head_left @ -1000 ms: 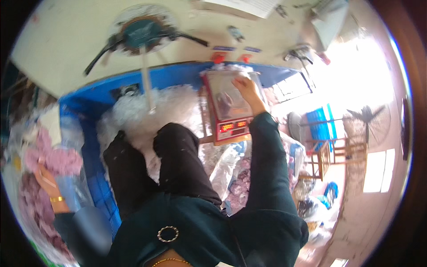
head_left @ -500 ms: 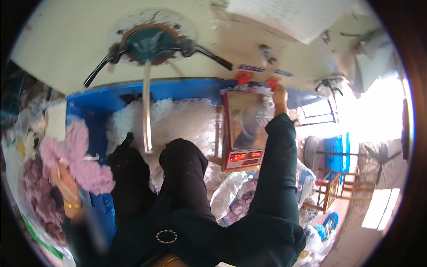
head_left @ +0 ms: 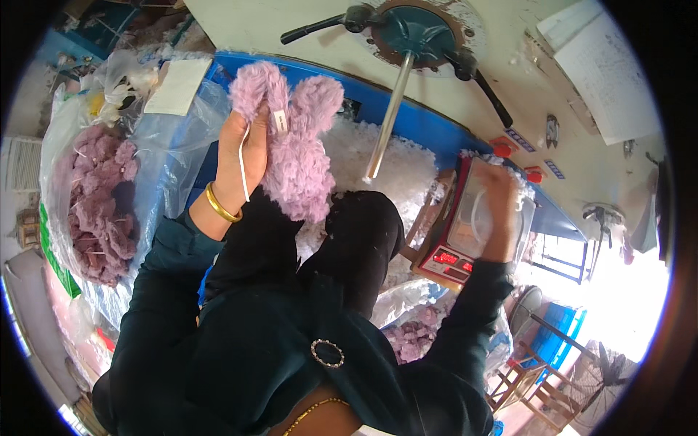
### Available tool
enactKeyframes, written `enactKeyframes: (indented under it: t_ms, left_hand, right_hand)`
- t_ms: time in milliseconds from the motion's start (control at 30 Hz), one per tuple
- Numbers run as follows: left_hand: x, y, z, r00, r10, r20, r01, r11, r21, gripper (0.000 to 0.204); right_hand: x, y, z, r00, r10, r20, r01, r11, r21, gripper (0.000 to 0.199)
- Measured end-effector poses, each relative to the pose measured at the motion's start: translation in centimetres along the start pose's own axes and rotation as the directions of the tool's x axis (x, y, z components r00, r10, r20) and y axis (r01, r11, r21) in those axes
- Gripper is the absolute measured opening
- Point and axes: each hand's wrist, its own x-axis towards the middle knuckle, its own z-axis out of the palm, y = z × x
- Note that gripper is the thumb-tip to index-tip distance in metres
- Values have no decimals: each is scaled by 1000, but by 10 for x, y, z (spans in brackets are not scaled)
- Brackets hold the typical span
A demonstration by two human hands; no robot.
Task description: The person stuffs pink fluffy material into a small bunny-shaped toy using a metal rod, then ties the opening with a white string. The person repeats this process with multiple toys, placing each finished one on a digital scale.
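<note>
My left hand (head_left: 243, 156) is closed on a pink plush toy skin (head_left: 299, 171) with two long ear-like parts and a small white label. A white string (head_left: 243, 163) hangs across my fingers. My right hand (head_left: 499, 207) is smeared by motion over the digital scale (head_left: 445, 263), so its fingers cannot be made out. Between the two hands a metal tube (head_left: 390, 120) sticks out of the machine, above loose white stuffing (head_left: 407, 163) in a blue trough (head_left: 454, 131).
To the left, a clear plastic bag (head_left: 163, 145) holds pink plush pieces (head_left: 102, 196). More pink pieces (head_left: 418, 334) lie in a bag below the scale. Two black handles flank the tube. Red buttons (head_left: 502, 147) sit on the panel; a fan (head_left: 600, 370) stands at right.
The view has turned. My left hand has brought the plush skin up and inward, closer to the tube. My right hand has come off the red button and is now over the scale.
</note>
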Motion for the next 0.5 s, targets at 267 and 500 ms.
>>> enactKeyframes:
  t_ms: [267, 500]
  left_hand:
    - [-36, 16, 26, 971, 174, 164, -232, 852, 470, 20]
    - [-42, 51, 2, 759, 214, 615, -447, 858, 253, 38]
  right_hand:
    - [-93, -251, 95, 973, -217, 81, 150, 857, 494, 36]
    - [-84, -231, 78, 954, -177, -244, 297, 689, 661, 31]
